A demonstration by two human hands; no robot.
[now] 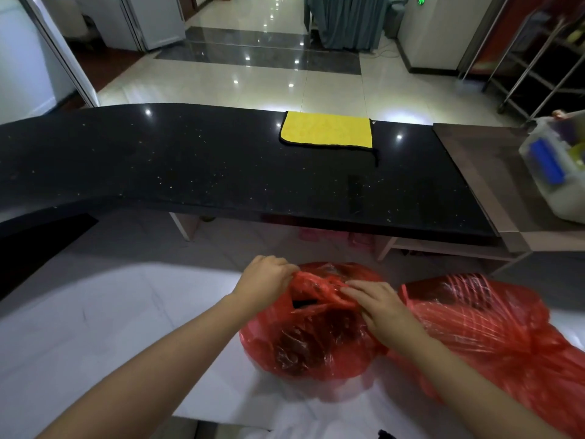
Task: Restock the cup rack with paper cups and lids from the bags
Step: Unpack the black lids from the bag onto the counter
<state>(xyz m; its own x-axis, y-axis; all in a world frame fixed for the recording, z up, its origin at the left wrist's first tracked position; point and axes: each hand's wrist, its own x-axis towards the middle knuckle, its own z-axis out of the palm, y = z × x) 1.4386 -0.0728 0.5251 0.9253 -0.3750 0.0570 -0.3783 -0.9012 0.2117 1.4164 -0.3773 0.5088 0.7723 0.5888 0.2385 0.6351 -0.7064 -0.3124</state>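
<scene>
Two red plastic bags lie on a white marble surface in front of me. The nearer red bag holds dark round things that show dimly through the plastic. My left hand pinches its top edge on the left. My right hand rests on the bunched plastic at the bag's mouth, fingers on the fold. The second red bag lies to the right, stretched over a ribbed stack of something pale. No cup rack is in view.
A black stone counter runs across beyond the white surface, with a yellow cloth on it. At the right, a clear plastic tub sits on a brown counter section. A metal trolley stands far right on the tiled floor.
</scene>
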